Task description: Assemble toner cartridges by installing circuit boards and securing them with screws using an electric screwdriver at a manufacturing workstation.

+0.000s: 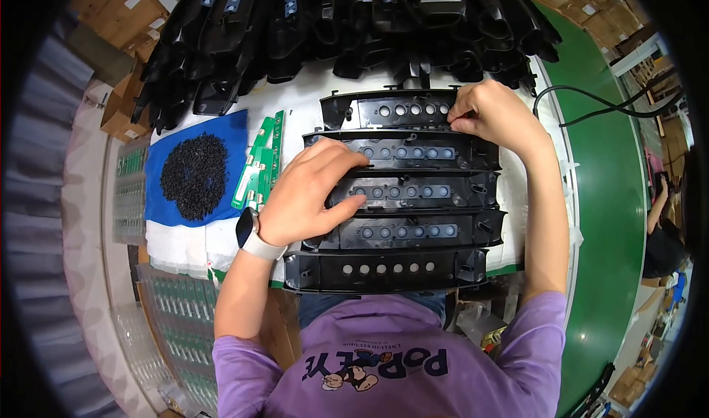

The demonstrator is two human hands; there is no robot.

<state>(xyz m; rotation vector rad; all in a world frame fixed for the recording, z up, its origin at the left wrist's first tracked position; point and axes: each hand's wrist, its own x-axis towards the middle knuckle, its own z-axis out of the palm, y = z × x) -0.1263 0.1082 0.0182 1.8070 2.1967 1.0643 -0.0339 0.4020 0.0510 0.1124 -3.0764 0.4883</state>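
Observation:
Several long black plastic housings lie in a column before me. The farthest housing (369,113) and the nearest housing (354,281) show a row of bare round holes. Between them, the housings carry strips of blue-grey round buttons (402,192). My left hand (310,185), with a watch at its wrist, rests over the left ends of the second and third housings, thumb and fingers spread. At the right end of the farthest housing my right hand (487,115) is closed in a pinch. Whatever sits between those fingertips is too small or hidden to make out.
Left of the housings, a pile of small black pieces (196,176) lies on a blue sheet (159,215), beside green circuit boards (258,163). Black plastic parts (310,34) are heaped at the far side. A black cable (591,104) loops off the right edge.

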